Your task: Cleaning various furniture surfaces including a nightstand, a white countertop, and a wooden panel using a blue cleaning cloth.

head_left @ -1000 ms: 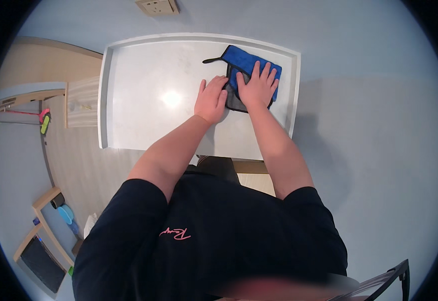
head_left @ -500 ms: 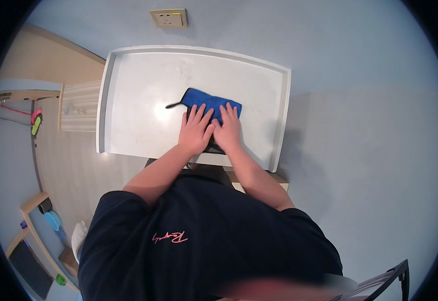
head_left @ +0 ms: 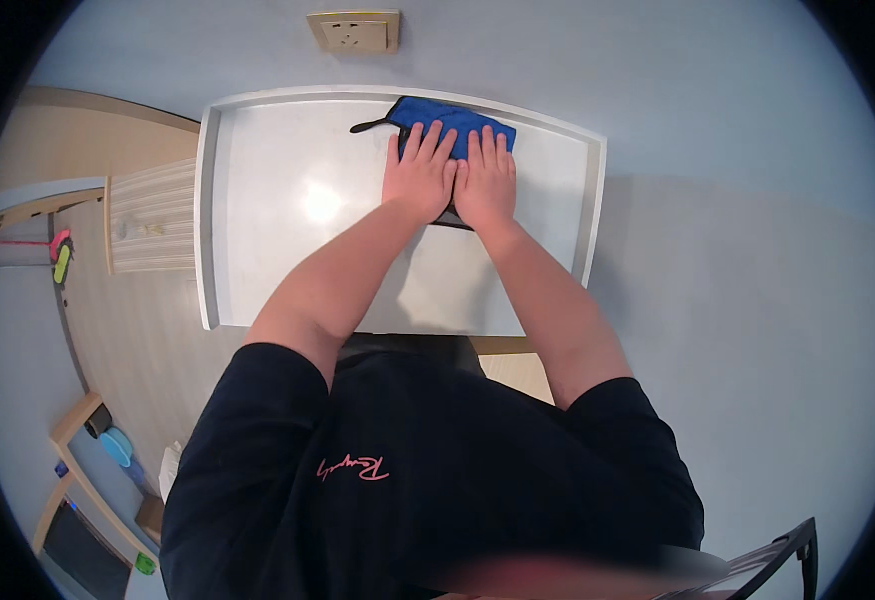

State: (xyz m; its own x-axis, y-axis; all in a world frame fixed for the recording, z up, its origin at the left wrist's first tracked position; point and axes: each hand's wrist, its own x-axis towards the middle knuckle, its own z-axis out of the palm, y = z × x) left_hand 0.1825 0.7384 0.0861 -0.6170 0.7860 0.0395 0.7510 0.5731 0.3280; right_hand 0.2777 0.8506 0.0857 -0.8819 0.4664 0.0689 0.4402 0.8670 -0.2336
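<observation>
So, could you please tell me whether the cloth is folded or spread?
Folded, it appears: the cloth shows blue above, grey below; the left hand and right hand hide part.

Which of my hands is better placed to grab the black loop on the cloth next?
Probably your left hand: it rests on the cloth, close to the black loop, which sticks out to the left. Your right hand is also on the cloth, but farther from the loop.
</observation>
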